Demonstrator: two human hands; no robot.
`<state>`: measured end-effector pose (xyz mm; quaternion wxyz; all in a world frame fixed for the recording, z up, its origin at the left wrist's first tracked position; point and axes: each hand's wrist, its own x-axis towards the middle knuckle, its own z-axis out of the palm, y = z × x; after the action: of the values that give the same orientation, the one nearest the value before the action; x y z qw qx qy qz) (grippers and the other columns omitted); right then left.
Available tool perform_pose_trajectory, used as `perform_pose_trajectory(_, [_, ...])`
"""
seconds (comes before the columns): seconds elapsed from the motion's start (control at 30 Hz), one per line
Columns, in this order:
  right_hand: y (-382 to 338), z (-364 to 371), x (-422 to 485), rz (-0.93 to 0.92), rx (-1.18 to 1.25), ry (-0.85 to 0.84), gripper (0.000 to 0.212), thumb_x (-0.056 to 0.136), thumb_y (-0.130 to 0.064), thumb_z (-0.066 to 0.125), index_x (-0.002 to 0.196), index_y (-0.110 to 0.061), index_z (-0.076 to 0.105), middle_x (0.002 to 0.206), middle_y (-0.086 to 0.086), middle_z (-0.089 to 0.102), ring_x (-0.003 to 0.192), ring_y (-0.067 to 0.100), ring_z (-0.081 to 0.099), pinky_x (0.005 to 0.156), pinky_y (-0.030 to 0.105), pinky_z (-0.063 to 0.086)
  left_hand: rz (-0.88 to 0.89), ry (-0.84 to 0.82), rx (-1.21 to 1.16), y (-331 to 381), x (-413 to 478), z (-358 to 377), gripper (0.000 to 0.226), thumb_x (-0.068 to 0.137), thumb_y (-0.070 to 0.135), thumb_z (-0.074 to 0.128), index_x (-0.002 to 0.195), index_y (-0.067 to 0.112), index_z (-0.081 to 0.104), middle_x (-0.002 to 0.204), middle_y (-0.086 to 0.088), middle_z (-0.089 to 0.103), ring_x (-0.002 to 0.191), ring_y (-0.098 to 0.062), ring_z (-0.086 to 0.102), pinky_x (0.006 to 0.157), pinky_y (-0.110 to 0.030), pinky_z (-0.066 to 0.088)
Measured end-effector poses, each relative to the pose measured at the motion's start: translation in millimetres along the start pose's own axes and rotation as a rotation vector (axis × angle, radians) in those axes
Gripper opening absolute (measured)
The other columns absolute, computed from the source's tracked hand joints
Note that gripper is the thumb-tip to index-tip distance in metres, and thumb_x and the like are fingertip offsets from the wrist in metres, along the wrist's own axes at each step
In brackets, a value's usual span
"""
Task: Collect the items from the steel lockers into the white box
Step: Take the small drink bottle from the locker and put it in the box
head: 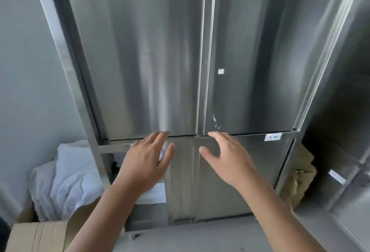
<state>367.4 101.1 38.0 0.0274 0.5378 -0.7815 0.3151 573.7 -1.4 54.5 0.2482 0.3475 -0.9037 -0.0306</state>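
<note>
Steel locker doors (pixel 152 61) stand shut; the left hand (pixel 147 163) and right hand (pixel 227 157) reach, fingers spread and empty, to their lower edge.

Soft even daylight; streaky glare on steel locker doors (pixel 152 55); wide-angle bowing at edges; slight blur.

Pale grey wall (pixel 22 75), grey floor (pixel 200 237), cardboard box (pixel 38 235), white cloth heap (pixel 66 179).
</note>
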Motion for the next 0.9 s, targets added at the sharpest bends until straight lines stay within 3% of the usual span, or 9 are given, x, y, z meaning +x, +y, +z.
perform_pose_trajectory(0.23, [72.6, -85.8, -53.8, 0.087, -0.051, 0.108, 0.062, 0.095, -0.059, 0.050, 0.147, -0.025, 0.047, 0.147, -0.012, 0.050, 0.138, 0.010, 0.041, 0.107, 0.029, 0.037, 0.156, 0.034, -0.088, 109.7, 14.5, 10.3, 0.056, 0.097, 0.056, 0.022, 0.133, 0.024, 0.050, 0.126, 0.007, 0.061, 0.109, -0.020, 0.060, 0.089, -0.034, 0.043])
perform_pose_trajectory(0.37, [132.0, -143.8, -104.2, 0.181, -0.075, 0.167, 0.065, 0.093, -0.062, 0.047, 0.147, -0.026, 0.049, 0.146, -0.012, 0.052, 0.137, 0.010, 0.043, 0.106, 0.029, 0.038, 0.253, -0.027, -0.123, 194.1, 10.8, 33.5, 0.059, 0.097, 0.057, 0.021, 0.135, 0.023, 0.049, 0.130, 0.005, 0.059, 0.111, -0.023, 0.059, 0.092, -0.034, 0.043])
perform_pose_trajectory(0.5, [189.0, -193.7, -158.8, 0.302, -0.103, 0.216, 0.065, 0.092, -0.062, 0.047, 0.146, -0.026, 0.049, 0.145, -0.011, 0.053, 0.137, 0.011, 0.044, 0.106, 0.034, 0.042, 0.339, -0.072, -0.190, 277.3, 1.8, 64.8, 0.054, 0.098, 0.057, 0.024, 0.135, 0.026, 0.048, 0.132, 0.006, 0.059, 0.111, -0.024, 0.059, 0.091, -0.034, 0.045])
perform_pose_trajectory(0.67, [250.5, -255.1, -232.3, 0.467, -0.165, 0.317, 0.059, 0.093, -0.061, 0.049, 0.143, -0.030, 0.050, 0.145, -0.012, 0.054, 0.135, 0.012, 0.046, 0.099, 0.030, 0.040, 0.530, -0.177, -0.254, 382.9, -5.2, 99.0, 0.055, 0.100, 0.057, 0.020, 0.138, 0.028, 0.045, 0.137, 0.008, 0.054, 0.117, -0.020, 0.057, 0.098, -0.034, 0.041])
perform_pose_trajectory(0.77, [280.3, -291.9, -276.3, 0.585, -0.217, 0.392, 0.058, 0.093, -0.061, 0.050, 0.142, -0.031, 0.052, 0.143, -0.011, 0.056, 0.133, 0.013, 0.048, 0.101, 0.033, 0.043, 0.641, -0.207, -0.309, 446.1, -0.7, 112.3, 0.051, 0.100, 0.053, 0.025, 0.139, 0.027, 0.045, 0.138, 0.007, 0.053, 0.114, -0.021, 0.057, 0.096, -0.034, 0.041])
perform_pose_trajectory(0.9, [310.9, -334.9, -331.2, 0.751, -0.272, 0.476, 0.056, 0.094, -0.060, 0.052, 0.142, -0.031, 0.051, 0.142, -0.011, 0.056, 0.132, 0.013, 0.047, 0.097, 0.028, 0.039, 0.792, -0.241, -0.405, 525.7, -2.5, 128.6, 0.049, 0.101, 0.052, 0.026, 0.135, 0.025, 0.049, 0.134, 0.006, 0.056, 0.110, -0.024, 0.058, 0.092, -0.035, 0.044])
